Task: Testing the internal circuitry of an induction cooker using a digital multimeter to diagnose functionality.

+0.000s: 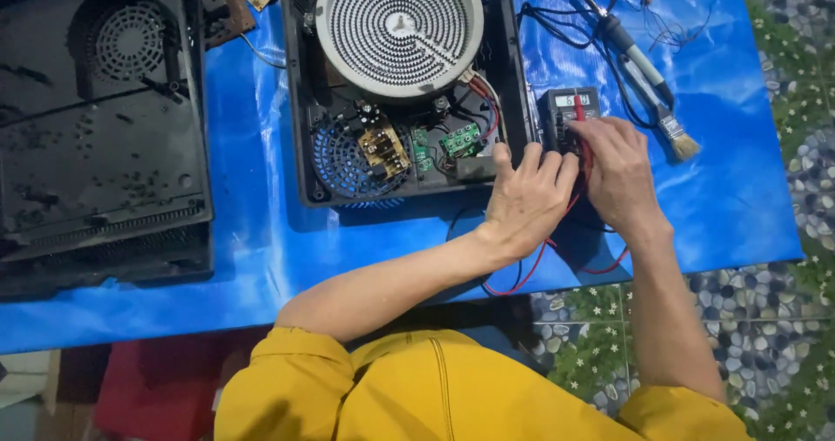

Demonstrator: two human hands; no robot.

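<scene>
Holding a small black meter (pixel 567 119) steady, the person keeps both hands close together at the right side of the open cooker (pixel 404 89) on the blue worktop (pixel 252 232). The left hand (pixel 526 199) lies flat with its fingers spread a little, resting by the corner of the cooker and touching the meter's lower left side. The right hand (pixel 619 171) is curled, and its fingers pinch a thin red probe (pixel 579 110) that stands up against the front of the meter. The meter sits just beside the cooker's right wall, with its little grey screen at the top. Red and black wires (pixel 557 263) trail from under the hands toward the edge of the worktop. Inside the cooker are a big round heating coil (pixel 398 25), a round fan grille (pixel 348 158) and small green boards (pixel 461 139). A brush (pixel 665 119) and a soldering iron (pixel 622 36) lie near the meter, farther right. A black cover (pixel 100 128) lies well apart on the left. To do this step well, it seems best to keep the left hand pressing the meter so it does not slide, hold the probe by its plastic part only, and keep the wires from getting tangled under the wrists
</scene>
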